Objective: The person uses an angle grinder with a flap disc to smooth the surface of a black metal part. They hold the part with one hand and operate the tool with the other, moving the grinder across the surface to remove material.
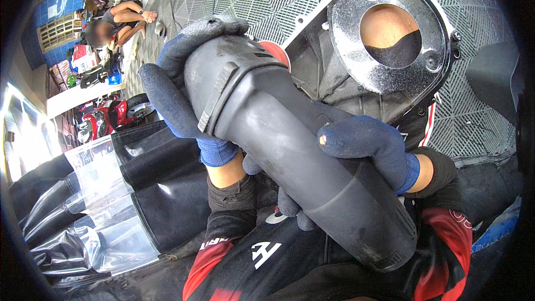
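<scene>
Across my lap lies a long black rubber duct (284, 139), slanting from upper left to lower right. It has a wider, ribbed collar at its upper end. My left hand (175, 97), in a dark grey glove with a blue cuff, wraps around that collar. Gripping the middle of the duct is my right hand (370, 145), gloved alike. Its thumb lies over the top, with a small worn hole at the tip, and its fingers curl underneath. Beyond the duct, a black housing (317, 58) carries a shiny round ring plate (348, 36). Skin and dark cloth show through its opening.
Grey patterned tiles (473, 11) cover the floor. Black and clear plastic sheeting (139, 189) spreads at my left. Farther off are a red motorcycle (103, 122), a seated person (120, 22) and cluttered shelves. A dark curved panel (493, 81) stands at the right.
</scene>
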Available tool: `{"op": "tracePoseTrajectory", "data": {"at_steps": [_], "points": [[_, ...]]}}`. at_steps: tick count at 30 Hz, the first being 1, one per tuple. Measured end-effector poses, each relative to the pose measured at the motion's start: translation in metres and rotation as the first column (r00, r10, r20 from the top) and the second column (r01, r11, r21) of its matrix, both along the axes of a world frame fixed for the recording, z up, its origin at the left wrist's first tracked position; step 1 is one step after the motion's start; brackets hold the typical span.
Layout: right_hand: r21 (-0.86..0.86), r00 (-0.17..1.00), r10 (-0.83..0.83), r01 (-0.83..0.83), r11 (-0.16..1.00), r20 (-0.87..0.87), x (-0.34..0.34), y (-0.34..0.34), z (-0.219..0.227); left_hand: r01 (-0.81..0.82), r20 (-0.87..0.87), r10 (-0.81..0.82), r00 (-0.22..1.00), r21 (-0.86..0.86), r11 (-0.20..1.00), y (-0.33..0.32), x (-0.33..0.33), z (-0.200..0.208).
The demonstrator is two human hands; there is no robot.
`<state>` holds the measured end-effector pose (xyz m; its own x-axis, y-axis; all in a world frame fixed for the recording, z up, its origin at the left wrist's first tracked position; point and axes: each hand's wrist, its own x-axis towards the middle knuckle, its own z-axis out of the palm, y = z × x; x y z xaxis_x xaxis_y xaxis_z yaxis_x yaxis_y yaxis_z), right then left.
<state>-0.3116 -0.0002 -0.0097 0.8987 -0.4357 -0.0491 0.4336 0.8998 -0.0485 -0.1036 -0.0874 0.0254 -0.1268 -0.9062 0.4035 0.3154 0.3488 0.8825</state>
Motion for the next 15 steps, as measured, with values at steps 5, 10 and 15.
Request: {"op": "tracePoseTrajectory", "data": {"at_steps": [5,10,15], "points": [[0.022,1.0,-0.013,0.013,1.0,-0.015,0.004,0.003,-0.003,-0.064,0.05,0.065,0.997,-0.014,0.998,0.004,0.005,-0.001],[0.042,1.0,0.003,-0.002,0.999,-0.006,0.007,0.004,-0.005,-0.01,0.032,0.01,0.999,-0.004,1.0,0.005,0.008,-0.001],[0.021,0.999,0.034,-0.034,0.999,0.007,0.005,-0.004,0.007,-0.031,0.022,0.031,0.999,0.021,0.999,0.009,0.008,0.002]]}}
